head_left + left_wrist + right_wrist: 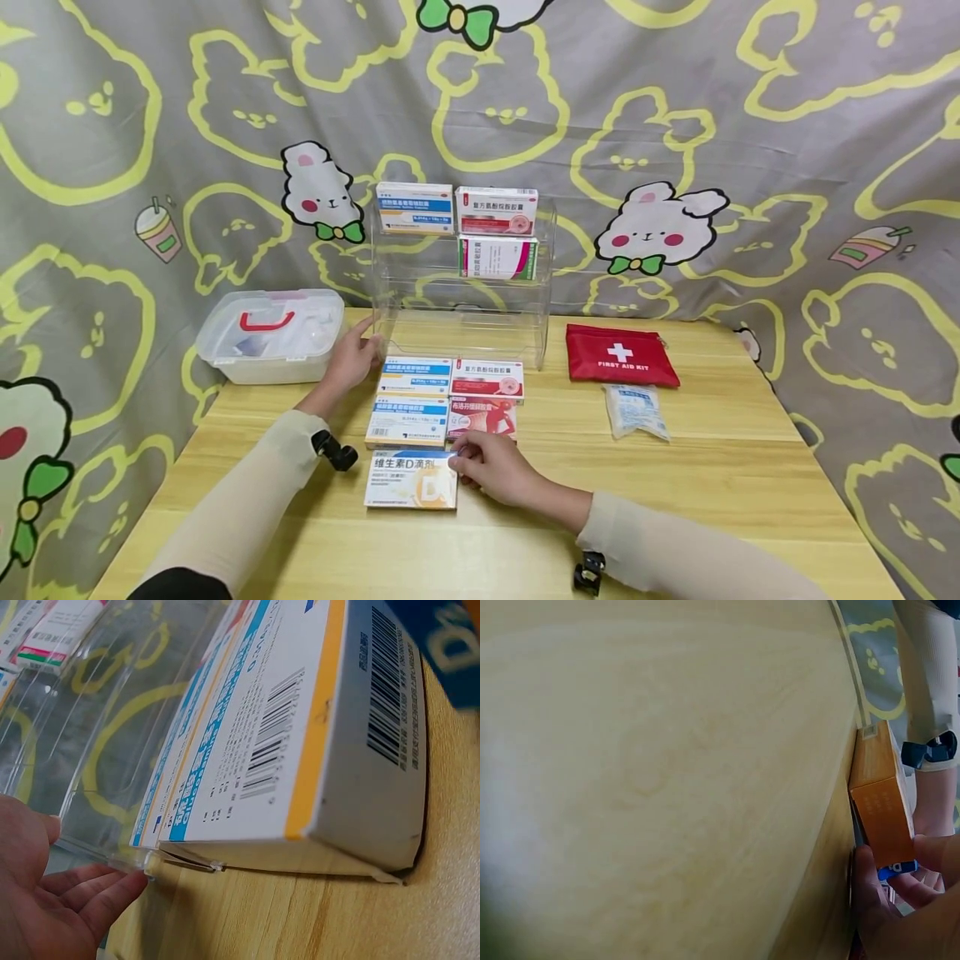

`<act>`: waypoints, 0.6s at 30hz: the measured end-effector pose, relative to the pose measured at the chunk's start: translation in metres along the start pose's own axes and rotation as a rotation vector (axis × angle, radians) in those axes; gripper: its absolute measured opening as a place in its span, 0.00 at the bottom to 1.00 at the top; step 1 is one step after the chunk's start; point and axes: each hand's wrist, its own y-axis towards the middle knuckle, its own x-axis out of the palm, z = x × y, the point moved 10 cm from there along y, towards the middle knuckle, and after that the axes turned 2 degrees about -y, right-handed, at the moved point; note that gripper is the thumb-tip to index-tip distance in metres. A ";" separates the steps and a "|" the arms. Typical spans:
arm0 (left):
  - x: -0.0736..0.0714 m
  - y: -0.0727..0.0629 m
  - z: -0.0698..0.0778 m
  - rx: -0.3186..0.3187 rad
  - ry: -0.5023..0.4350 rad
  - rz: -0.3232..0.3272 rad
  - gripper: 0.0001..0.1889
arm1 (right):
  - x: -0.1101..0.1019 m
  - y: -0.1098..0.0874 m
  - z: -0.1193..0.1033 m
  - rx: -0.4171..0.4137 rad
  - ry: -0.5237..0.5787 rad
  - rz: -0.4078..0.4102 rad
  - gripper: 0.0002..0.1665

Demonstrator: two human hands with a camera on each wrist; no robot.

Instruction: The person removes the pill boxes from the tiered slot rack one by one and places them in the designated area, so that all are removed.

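My right hand [491, 468] pinches the upper right corner of a white and orange vitamin D drops box [405, 487]. That box's orange side [885, 814] shows in the right wrist view, between my finger and thumb. Beyond it, two blue-and-white medicine boxes [408, 423] lie in a column, beside a red capsule box [476, 414] and a red-and-white box [487, 379]. My left hand [354, 360] touches the lower left side of a clear tiered display rack [461, 321], its fingers [112, 900] fairly straight. Three boxes stand on the rack's upper tiers, including a green-edged box [497, 257].
A translucent case [270, 337] with a red handle stands left of the rack. To the right lie a red first aid pouch [621, 357] and a small clear packet [636, 411]. A patterned curtain [660, 150] hangs behind the wooden table [720, 483].
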 end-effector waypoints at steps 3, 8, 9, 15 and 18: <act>0.000 0.000 -0.001 0.004 0.002 0.001 0.28 | 0.002 0.004 -0.002 -0.024 -0.061 0.010 0.05; -0.001 0.001 -0.001 -0.003 0.002 -0.001 0.28 | 0.003 0.009 -0.008 -0.057 -0.184 0.036 0.03; -0.001 0.001 -0.001 -0.006 0.003 0.000 0.28 | 0.003 0.010 -0.010 -0.068 -0.219 0.044 0.04; -0.001 0.001 -0.001 0.001 0.016 0.002 0.28 | 0.005 0.012 -0.021 -0.114 -0.419 0.079 0.10; -0.001 0.001 -0.001 0.008 0.016 0.007 0.28 | 0.006 0.012 -0.023 -0.120 -0.460 0.082 0.11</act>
